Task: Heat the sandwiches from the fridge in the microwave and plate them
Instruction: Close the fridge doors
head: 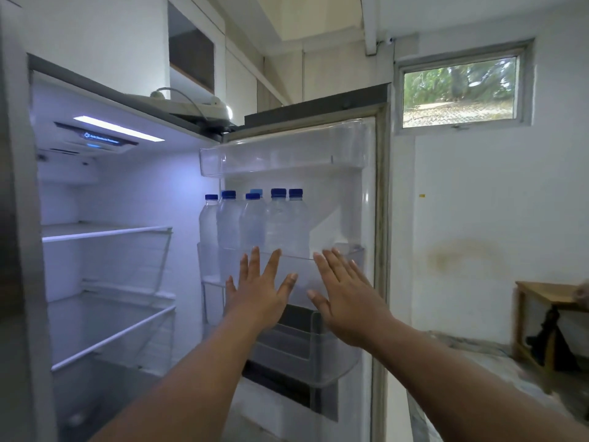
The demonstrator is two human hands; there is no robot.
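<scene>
Fridge (105, 218) is being held open; task is judged barely begun. Left hand (258, 291) and right hand (347, 298) are being raised before the door shelf (334, 266), fingers spread, nothing gripped. Sandwiches are not being seen on any visible shelf.

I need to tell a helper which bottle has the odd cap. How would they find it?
Look at the open fridge door, at the shelf holding water bottles. In the back row, between dark blue caps, stands the light-blue-capped bottle, the only pale cap there.
</scene>
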